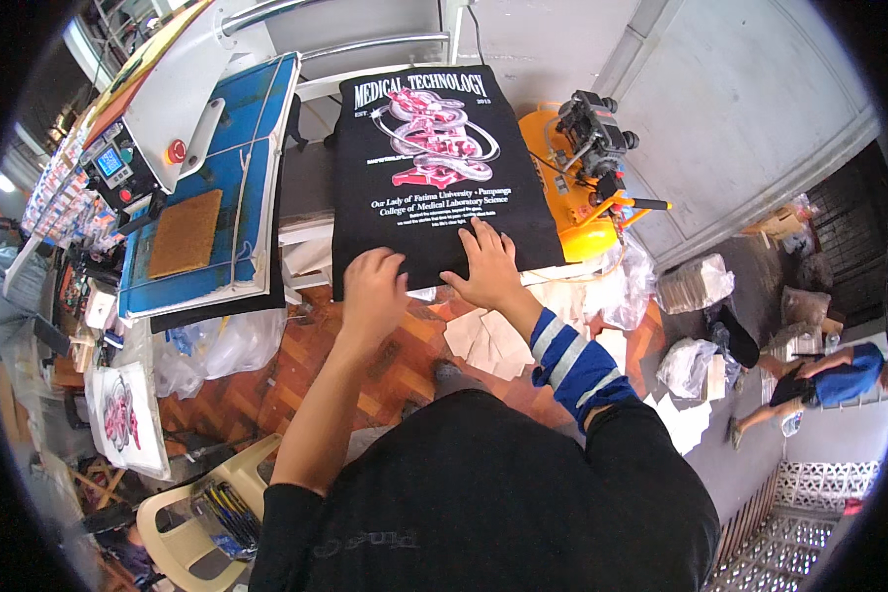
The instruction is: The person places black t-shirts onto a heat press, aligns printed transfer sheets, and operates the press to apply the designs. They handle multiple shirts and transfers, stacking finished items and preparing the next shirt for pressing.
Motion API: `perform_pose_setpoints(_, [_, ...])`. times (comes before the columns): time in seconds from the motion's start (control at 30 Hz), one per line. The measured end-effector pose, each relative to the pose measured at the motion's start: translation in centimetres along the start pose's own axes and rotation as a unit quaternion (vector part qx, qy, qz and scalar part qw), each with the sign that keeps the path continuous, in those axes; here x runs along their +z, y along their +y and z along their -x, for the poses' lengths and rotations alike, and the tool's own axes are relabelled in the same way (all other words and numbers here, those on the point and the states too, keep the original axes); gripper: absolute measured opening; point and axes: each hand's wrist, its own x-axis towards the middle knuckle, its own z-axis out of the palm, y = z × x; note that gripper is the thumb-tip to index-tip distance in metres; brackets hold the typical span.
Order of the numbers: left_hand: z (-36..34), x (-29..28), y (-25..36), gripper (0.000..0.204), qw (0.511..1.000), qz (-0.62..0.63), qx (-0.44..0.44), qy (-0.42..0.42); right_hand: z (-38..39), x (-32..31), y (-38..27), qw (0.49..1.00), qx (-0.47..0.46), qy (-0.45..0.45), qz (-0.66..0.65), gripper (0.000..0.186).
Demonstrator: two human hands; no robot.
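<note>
A black printed fabric piece, seemingly a shirt (pixel 365 212), lies flat on a heat press's lower bed in front of me. It bears white lettering and a pink, red and silver design. My right hand (pixel 490 271) rests on its near edge with fingers spread, holding nothing. At the near left corner, my left hand (pixel 373 288) is over the cloth, its fingers loosely bent and slightly blurred. No object shows in it. A blue-and-white striped band wraps my right forearm.
Left stands the heat press's blue upper plate (pixel 252 113) with a brown pad, beside a control box (pixel 113 163). A yellow air compressor (pixel 562 212) stands right. Paper sheets (pixel 488 343) and plastic bags lie on the floor. A cream chair (pixel 158 523) is lower left; another person (pixel 844 378) is far right.
</note>
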Motion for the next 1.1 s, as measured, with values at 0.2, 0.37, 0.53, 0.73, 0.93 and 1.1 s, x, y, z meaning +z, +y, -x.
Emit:
perform_pose_setpoints(0.2, [-4.1, 5.2, 0.9, 0.039, 0.99, -0.101, 0.032, -0.093, -0.6, -0.4, -1.2, 0.999, -0.047, -0.014, -0.001, 0.082])
perform_pose_setpoints(0.37, [-4.7, 5.7, 1.5, 0.049, 0.987, -0.059, -0.016, -0.146, -1.9, -1.2, 1.3, 0.995, -0.065, -0.074, -0.024, 0.067])
perform_pose_setpoints(0.53, [-4.6, 5.8, 0.7, 0.059, 0.988, -0.072, 0.007, -0.134, -2.8, -2.7, 2.5, 0.989, -0.126, -0.082, -0.006, 0.06])
perform_pose_setpoints(0.73, [-3.5, 6.9, 1.0, 0.052, 0.994, -0.089, 0.024, -0.054, -2.4, -1.0, 2.8, 0.988, -0.156, 0.006, 0.012, 0.061])
perform_pose_setpoints(0.93, [-3.6, 5.2, 2.2, 0.055, 0.996, -0.067, 0.005, -0.059, -3.7, -3.3, 2.0, 0.982, -0.141, -0.045, -0.116, 0.067])
perform_pose_setpoints(1.1, [0.6, -5.0, 4.1, 0.049, 0.957, 0.277, -0.063, -0.061, -7.1, -6.5, -4.4, 0.952, -0.198, 0.086, -0.218, 0.039])
